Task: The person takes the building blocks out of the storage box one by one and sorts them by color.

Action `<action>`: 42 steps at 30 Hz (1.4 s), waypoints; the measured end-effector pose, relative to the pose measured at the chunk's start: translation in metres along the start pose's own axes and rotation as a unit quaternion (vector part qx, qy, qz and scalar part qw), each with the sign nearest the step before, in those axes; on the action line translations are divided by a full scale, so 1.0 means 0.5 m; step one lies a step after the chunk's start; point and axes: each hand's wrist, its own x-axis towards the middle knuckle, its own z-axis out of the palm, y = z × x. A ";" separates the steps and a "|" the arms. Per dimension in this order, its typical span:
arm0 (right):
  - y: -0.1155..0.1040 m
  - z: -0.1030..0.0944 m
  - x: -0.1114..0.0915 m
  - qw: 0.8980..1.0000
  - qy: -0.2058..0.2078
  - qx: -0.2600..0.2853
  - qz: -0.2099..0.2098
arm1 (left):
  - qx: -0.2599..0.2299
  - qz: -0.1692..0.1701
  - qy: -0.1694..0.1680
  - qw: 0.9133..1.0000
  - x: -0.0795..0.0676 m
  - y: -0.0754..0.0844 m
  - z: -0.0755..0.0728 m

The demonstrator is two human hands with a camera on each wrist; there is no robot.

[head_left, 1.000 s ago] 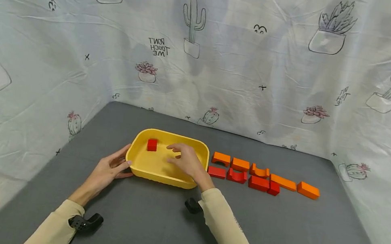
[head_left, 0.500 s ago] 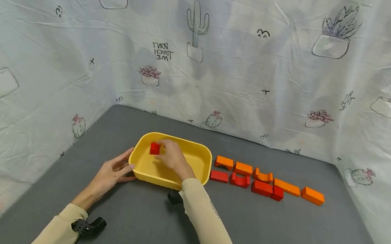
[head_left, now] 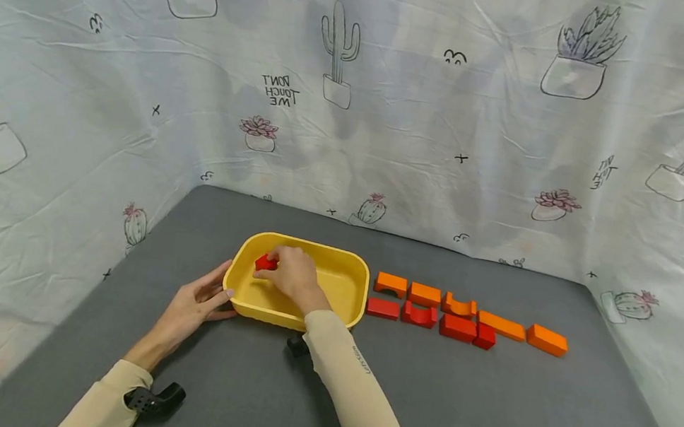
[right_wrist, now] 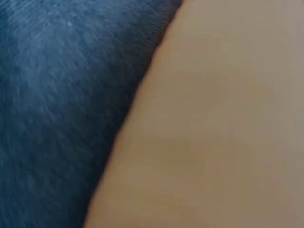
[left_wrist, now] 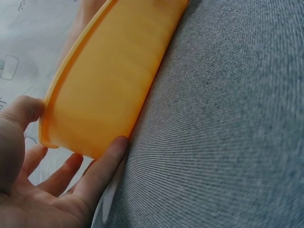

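Note:
A shallow yellow tray [head_left: 334, 298] lies on the grey table. My left hand [head_left: 193, 302] rests against its left end; in the left wrist view the thumb [left_wrist: 29, 108] touches the rim and the other fingers spread along the outer wall, mostly straight. Inside the tray, toward its left end, my right hand [head_left: 294, 275] pinches a small red cube-like block [head_left: 263, 262] between thumb and fingers. The block looks tilted, and part of it is hidden by the fingers. Only a blurred tan surface and dark cloth show in the right wrist view.
Right of the tray, blocks lie in two rows: orange ones, including an arch [head_left: 391, 283] and a long bar [head_left: 501, 326], behind red ones, including a notched block [head_left: 419, 315] and a cube [head_left: 484, 336]. A patterned cloth [head_left: 390, 134] hangs behind the table.
My right hand has moved left across the tray and taken hold of the red block, which has turned from sitting square to tilted. My left hand stays at the tray's end.

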 end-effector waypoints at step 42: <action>0.191 -0.222 -0.200 0.973 0.105 0.176 -0.104 | 0.015 0.018 -0.005 1.000 0.001 0.001 0.001</action>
